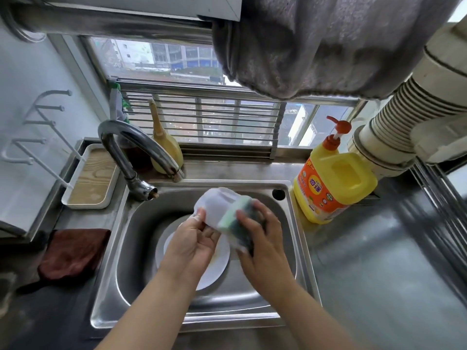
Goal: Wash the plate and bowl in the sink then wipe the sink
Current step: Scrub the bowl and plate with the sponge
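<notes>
Above the steel sink point(298, 238), the left hand point(194, 238) grips a white bowl point(217, 205); the right hand point(262, 238) presses a green sponge point(237, 218) against it, over the white plate point(217, 269).

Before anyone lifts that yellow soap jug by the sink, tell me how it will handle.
The soap jug is big and opaque, so its fill is unknowable; assume heavy. Its moulded handle should give a firm grip, though wet hands might slip on the smooth plastic. It stands tall beside the sink, so a push near the red pump could tip it.
</notes>
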{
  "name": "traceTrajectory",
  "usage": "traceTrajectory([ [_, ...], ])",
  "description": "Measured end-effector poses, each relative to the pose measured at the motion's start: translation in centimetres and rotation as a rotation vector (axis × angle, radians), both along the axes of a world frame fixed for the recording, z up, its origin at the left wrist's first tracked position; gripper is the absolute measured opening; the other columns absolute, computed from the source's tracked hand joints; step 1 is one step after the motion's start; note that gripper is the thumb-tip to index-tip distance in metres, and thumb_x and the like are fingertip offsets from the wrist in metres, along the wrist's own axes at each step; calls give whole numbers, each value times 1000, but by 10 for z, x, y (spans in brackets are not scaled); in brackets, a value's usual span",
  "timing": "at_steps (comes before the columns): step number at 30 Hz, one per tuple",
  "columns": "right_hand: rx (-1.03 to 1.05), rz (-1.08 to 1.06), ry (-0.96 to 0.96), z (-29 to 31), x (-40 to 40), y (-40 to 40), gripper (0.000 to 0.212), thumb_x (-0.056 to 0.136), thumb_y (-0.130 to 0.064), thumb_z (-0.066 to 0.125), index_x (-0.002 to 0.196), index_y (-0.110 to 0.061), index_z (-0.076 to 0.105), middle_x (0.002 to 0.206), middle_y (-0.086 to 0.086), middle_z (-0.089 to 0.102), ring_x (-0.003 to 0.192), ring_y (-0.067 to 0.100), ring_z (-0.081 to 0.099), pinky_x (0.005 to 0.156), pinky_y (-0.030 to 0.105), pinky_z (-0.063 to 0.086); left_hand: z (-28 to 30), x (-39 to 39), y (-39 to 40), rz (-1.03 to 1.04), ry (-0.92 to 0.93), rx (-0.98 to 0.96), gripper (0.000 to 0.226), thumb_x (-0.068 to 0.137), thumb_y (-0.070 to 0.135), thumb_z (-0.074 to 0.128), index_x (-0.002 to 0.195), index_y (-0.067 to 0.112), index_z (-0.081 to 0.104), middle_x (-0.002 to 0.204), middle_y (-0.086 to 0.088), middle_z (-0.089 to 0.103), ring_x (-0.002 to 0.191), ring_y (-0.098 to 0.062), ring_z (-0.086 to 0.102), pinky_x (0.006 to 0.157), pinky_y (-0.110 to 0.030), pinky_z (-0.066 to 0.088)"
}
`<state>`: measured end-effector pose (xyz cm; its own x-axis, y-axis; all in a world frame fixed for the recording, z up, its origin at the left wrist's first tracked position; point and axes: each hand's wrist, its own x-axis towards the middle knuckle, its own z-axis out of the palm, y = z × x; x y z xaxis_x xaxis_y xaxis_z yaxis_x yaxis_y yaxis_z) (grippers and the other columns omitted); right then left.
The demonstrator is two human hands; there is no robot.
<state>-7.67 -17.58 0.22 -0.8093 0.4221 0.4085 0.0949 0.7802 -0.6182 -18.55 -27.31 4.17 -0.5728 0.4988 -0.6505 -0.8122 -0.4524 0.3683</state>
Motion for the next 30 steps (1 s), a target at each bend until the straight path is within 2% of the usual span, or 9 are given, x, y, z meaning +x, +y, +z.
traceTrajectory([
  [3, -631, -238, -33, 15, -7, 14, 41, 92, -36, 48, 131, -43, 39, 136, -6, 41, 123, 9, 41, 98, 25, 35, -1, 5, -4, -67, 77, -30, 22, 100, 13, 40, 99, 1, 59, 75, -11, 73, 62, -16, 71, 57, -28, 59],
  [5, -799, -298, -190, 30, -23, 37, 38, 97, -35, 46, 136, -34, 44, 130, -6, 51, 112, 6, 45, 90, 19, 32, -4, 10, -6, -132, 128, -75, 23, 101, 11, 38, 95, 2, 59, 71, -9, 72, 59, -15, 70, 55, -26, 59],
  [7, -650, -187, -235, 47, -34, 46, 39, 96, -32, 50, 135, -31, 49, 123, -9, 56, 114, 9, 50, 90, 20, 36, -5, 10, -6, -151, 145, -89, 23, 101, 10, 37, 97, 2, 58, 76, -11, 70, 63, -16, 69, 58, -29, 60],
  [12, 53, 61, -204, 39, -19, 15, 53, 89, -40, 46, 141, -33, 41, 149, -1, 35, 124, 20, 37, 106, 33, 27, -2, -6, -7, -98, 200, -52, 30, 102, 7, 32, 100, -2, 60, 83, -14, 72, 71, -17, 71, 62, -29, 60],
  [17, -202, -26, -156, 13, -15, 17, 54, 85, -29, 55, 138, -34, 43, 143, -5, 44, 120, 6, 39, 107, 36, 36, -15, -4, -11, -159, 265, -132, 23, 100, 7, 37, 97, 0, 58, 79, -12, 69, 65, -16, 68, 57, -28, 58],
  [19, -324, -89, -228, 20, -35, 27, 51, 86, -31, 52, 136, -28, 49, 139, -2, 50, 124, 11, 44, 108, 41, 36, -23, -1, -12, -230, 333, -174, 22, 100, 9, 39, 104, -2, 57, 85, -16, 67, 67, -19, 67, 57, -30, 57],
  [25, 21, 55, -363, 25, -42, 8, 56, 82, -42, 43, 139, -36, 44, 148, -2, 38, 116, 23, 40, 103, 37, 30, -39, -1, -9, -391, 557, -223, 20, 98, 8, 44, 105, 5, 63, 93, -13, 72, 86, -22, 68, 78, -32, 53],
  [27, -173, -49, -340, 10, -39, 18, 52, 85, -39, 41, 136, -31, 49, 141, -2, 48, 118, 20, 47, 105, 37, 35, -44, -2, -11, -444, 598, -252, 17, 97, 8, 47, 97, 6, 64, 82, -6, 72, 75, -16, 67, 70, -27, 53],
  [30, -873, -245, -447, 0, -31, 41, 34, 94, -28, 43, 125, -30, 57, 118, -1, 63, 105, 16, 59, 91, 34, 50, -49, -1, -9, -496, 630, -296, 14, 95, 10, 52, 93, 7, 65, 76, -3, 69, 70, -13, 62, 69, -23, 50],
])
